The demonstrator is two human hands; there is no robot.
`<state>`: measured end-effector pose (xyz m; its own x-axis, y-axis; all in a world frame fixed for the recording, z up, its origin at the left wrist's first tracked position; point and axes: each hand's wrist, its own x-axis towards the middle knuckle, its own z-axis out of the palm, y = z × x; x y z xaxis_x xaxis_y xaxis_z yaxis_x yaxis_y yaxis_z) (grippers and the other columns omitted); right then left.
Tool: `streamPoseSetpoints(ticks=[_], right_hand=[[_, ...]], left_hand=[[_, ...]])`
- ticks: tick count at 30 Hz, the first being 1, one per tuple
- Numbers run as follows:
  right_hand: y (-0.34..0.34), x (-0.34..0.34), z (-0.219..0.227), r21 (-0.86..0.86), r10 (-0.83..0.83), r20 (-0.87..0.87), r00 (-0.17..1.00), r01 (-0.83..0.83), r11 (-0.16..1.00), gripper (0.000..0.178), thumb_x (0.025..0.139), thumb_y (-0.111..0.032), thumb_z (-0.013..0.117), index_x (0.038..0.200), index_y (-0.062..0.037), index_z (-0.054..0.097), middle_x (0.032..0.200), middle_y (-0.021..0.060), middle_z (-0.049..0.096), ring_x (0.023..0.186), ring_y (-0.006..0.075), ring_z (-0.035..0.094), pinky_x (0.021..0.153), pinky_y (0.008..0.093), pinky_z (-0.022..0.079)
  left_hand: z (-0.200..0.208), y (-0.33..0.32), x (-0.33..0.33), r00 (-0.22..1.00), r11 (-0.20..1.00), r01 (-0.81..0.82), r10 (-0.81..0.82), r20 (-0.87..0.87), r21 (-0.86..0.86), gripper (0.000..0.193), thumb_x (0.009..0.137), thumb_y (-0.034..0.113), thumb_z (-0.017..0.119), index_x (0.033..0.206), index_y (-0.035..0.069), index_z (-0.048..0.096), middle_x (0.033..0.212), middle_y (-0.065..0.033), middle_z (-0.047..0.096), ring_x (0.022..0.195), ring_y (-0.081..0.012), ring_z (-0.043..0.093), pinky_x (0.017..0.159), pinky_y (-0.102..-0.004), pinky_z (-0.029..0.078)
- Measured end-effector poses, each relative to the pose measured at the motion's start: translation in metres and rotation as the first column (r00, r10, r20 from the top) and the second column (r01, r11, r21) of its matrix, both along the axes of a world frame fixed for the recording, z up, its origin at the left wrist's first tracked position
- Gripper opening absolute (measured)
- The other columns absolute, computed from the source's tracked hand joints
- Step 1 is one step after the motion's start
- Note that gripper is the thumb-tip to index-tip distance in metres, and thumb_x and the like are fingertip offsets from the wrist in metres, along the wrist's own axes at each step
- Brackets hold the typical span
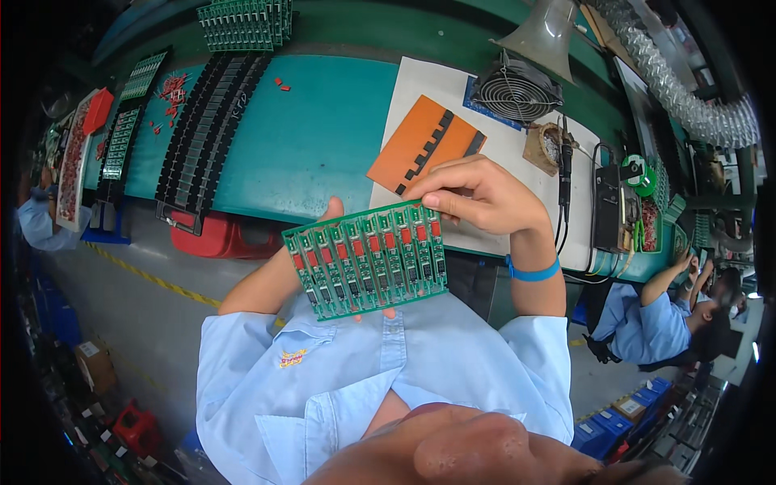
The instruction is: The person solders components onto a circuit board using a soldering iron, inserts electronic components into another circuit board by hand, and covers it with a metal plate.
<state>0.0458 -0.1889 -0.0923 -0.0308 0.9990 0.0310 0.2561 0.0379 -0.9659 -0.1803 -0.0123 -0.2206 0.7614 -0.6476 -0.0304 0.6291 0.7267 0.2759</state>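
A green circuit board panel (pixel 368 257), made of several narrow boards side by side with red and black components, is tilted in front of my chest. My left hand (pixel 330 210) supports it from behind at the left; its thumb rises above the top edge and fingertips peek out under the bottom edge, while the palm is hidden. The fingers of my right hand (pixel 485 194) pinch the panel's upper right corner. Just beyond that hand, an orange plate (pixel 416 141) with black notched strips lies on white paper (pixel 408 85) on the green bench.
To the right are a round fan (pixel 517 90), a soldering iron (pixel 565 166), a sponge holder (pixel 543 149) and a solder spool (pixel 640 175). Left, a black rack (pixel 212 133) stands near loose red components (pixel 172 90); more panels (pixel 242 24) stand behind. A co-worker (pixel 651 319) sits at right.
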Motion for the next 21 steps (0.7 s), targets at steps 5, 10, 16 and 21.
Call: streamPoseSetpoints(ticks=[5, 10, 16, 21], right_hand=[[0.032, 0.004, 0.001, -0.035, -0.173, 0.331, 0.928, 0.195, 0.980, 0.033, 0.099, -0.020, 0.068, 0.122, 0.0049, 0.069, 0.103, 0.0165, 0.072, 0.080, 0.0223, 0.065, 0.071, 0.0306, 0.052], [0.051, 0.011, -0.076, 0.185, -0.410, 0.788, 0.459, 0.459, 0.869, 0.063, 0.098, -0.043, 0.067, 0.139, 0.0033, 0.057, 0.127, 0.0229, 0.062, 0.111, 0.0337, 0.059, 0.093, 0.0404, 0.048], [0.066, -0.021, -0.081, 0.066, -0.258, 0.844, 0.470, 0.386, 0.920, 0.095, 0.091, -0.063, 0.065, 0.154, 0.0017, 0.037, 0.151, 0.0319, 0.038, 0.138, 0.0491, 0.037, 0.114, 0.0562, 0.030], [0.073, -0.017, -0.080, 0.082, -0.269, 0.917, 0.293, 0.523, 0.849, 0.097, 0.089, -0.065, 0.069, 0.155, 0.0000, 0.040, 0.156, 0.0266, 0.037, 0.143, 0.0458, 0.036, 0.116, 0.0558, 0.030]], left_hand=[[0.003, 0.000, -0.019, 0.993, 0.967, -0.111, 0.103, -0.050, -0.227, 0.129, 0.067, 0.090, 0.066, 0.166, 0.021, 0.022, 0.166, -0.0301, 0.023, 0.134, -0.0726, 0.034, 0.092, -0.0865, 0.039], [0.021, 0.008, -0.015, 0.858, 0.835, -0.495, 0.513, 0.018, -0.240, 0.124, 0.069, 0.081, 0.073, 0.166, 0.024, 0.020, 0.168, -0.0248, 0.023, 0.143, -0.0666, 0.028, 0.103, -0.0859, 0.031], [0.029, 0.036, 0.002, 0.492, 0.508, -0.853, 0.859, 0.137, -0.118, 0.121, 0.071, 0.072, 0.074, 0.167, 0.025, 0.017, 0.170, -0.0179, 0.022, 0.152, -0.0566, 0.021, 0.115, -0.0811, 0.021], [0.023, 0.041, 0.013, 0.453, 0.523, -0.803, 0.847, 0.277, -0.287, 0.111, 0.080, 0.070, 0.070, 0.167, 0.024, 0.018, 0.169, -0.0185, 0.025, 0.154, -0.0517, 0.020, 0.118, -0.0773, 0.022]])
